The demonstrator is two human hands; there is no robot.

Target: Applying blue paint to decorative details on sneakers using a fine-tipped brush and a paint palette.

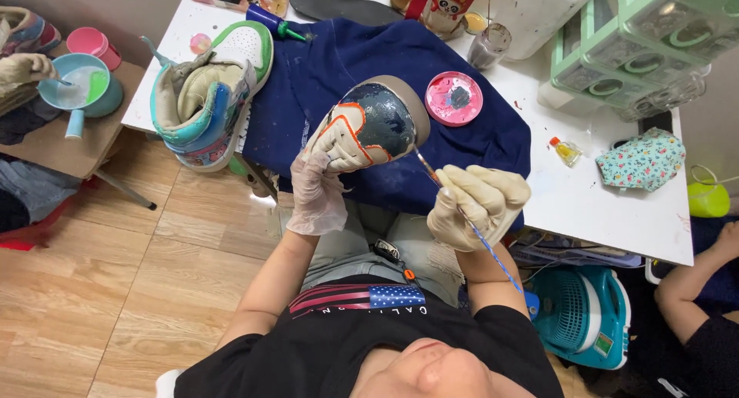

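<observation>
**Brush at the sneaker's side**

The right hand [477, 205], gloved, pinches a thin paintbrush [460, 211], its tip against the painted sneaker [369, 125], which the left hand [317, 192] grips from below. The dark-blue side looks mostly covered, the toe pale. Beyond the sneaker lies a round pink paint lid [454, 98]; farther off, a red-and-white illustrated carton [446, 1].

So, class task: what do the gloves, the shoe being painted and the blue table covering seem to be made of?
Gloves on the left hand and right hand: thin latex or vinyl, wrinkled, pale and slightly translucent. Shoe: probably leather or synthetic, with smooth stitched panels and a glossy painted toe. Blue covering: soft woven or knit fabric, matte, creased and paint-flecked.
</observation>
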